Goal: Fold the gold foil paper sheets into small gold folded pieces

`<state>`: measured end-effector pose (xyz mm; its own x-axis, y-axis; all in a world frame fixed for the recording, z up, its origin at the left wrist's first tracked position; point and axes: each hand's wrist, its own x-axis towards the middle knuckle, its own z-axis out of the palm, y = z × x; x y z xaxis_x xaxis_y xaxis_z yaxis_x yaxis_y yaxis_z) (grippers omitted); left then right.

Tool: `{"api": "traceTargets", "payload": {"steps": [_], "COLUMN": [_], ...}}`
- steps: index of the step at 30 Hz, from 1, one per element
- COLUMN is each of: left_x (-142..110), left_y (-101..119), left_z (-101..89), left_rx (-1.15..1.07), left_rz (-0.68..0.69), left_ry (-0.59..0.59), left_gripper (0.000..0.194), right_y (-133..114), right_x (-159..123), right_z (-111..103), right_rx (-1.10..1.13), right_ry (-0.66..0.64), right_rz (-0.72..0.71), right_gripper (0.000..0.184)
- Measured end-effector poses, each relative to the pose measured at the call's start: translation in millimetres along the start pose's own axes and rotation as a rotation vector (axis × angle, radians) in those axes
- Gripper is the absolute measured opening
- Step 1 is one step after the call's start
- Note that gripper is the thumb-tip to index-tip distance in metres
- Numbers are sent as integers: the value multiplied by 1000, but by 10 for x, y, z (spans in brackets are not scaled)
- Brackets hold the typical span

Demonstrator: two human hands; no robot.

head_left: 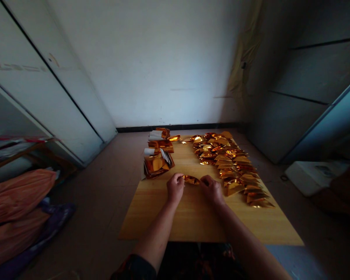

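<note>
Both my hands hold one folded piece of gold foil paper (191, 179) just above a wooden table (192, 217). My left hand (175, 188) pinches its left end with closed fingers. My right hand (211, 188) grips its right end, fingers curled. To the right, a long heap of folded gold foil pieces (231, 163) runs from the far edge toward me. At the far left of the table sit stacks of flat gold foil sheets (158, 155), some showing white backs.
A white cabinet (46, 89) stands on the left, with orange and purple bags (20, 210) on the floor below it. A white box (312, 175) lies on the floor at the right, near a grey wall.
</note>
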<state>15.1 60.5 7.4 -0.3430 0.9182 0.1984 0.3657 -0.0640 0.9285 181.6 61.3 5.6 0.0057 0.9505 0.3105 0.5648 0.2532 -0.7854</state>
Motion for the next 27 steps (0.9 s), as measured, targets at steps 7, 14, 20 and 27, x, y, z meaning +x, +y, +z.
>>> {"api": "traceTargets", "payload": {"steps": [7,14,20,27], "left_x": [7,0,-13,-59], "left_y": [-76,-40,-43,-24], "left_z": [1,-15,-29,-99], "left_rx": [-49,-49,-140,-167], "left_rz": [9,-3,-25,40], "left_ry": [-14,-19,-54,-83], "left_gripper": [19,21,26,38], "right_y": [-16,-83,-70,-24], "right_x": [8,1,28,366], "right_z": [-7,-21,36,-429], "right_rx": [-80,-167,-142,-273], "right_ry": [-29,-71,-16,138], "right_rz": [32,-5,-64,-90], "right_gripper": [16,15,16,18]}}
